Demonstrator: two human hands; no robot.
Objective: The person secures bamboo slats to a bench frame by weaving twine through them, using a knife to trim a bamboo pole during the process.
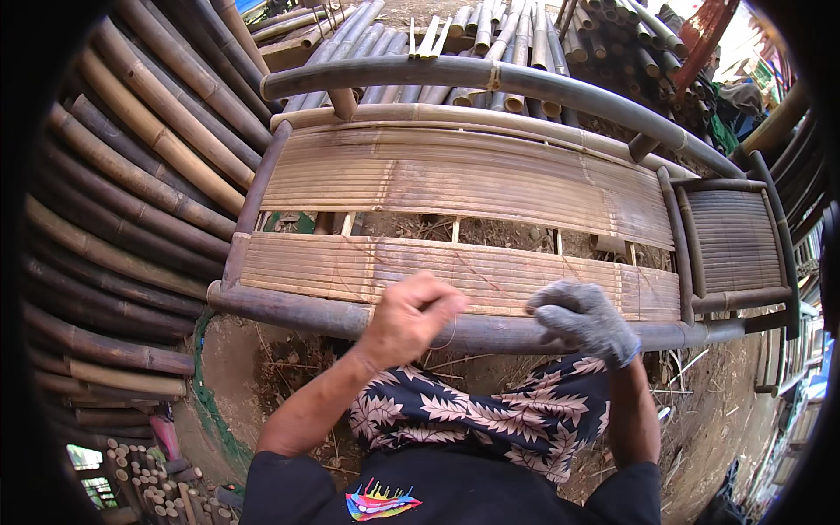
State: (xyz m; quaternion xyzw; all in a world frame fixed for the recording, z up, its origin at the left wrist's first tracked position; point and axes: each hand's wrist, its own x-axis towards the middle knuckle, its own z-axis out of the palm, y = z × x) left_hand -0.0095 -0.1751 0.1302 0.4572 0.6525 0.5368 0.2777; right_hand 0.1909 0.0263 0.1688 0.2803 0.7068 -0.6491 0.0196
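Note:
My bare left hand (409,317) is closed in a pinch above the front pole (289,308) of a bamboo bench. A thin brownish strand (448,339) curves down beside its fingertips and seems to be held there. To its right, my right hand (588,320) wears a grey knit glove, its fingers curled together; whatever they hold is too fine to make out. Beneath both hands lies the front slat panel (306,262), with thin reddish strands across it. A gap showing short crosspieces separates it from the wider rear slat panel (490,179).
Along the bench's back runs a raised dark pole (394,70). A small slatted side section (733,241) adjoins its right end. Long bamboo poles (131,179) lean densely at the left, and more cut poles (516,44) lie behind. Green netting (206,394) borders the dirt floor.

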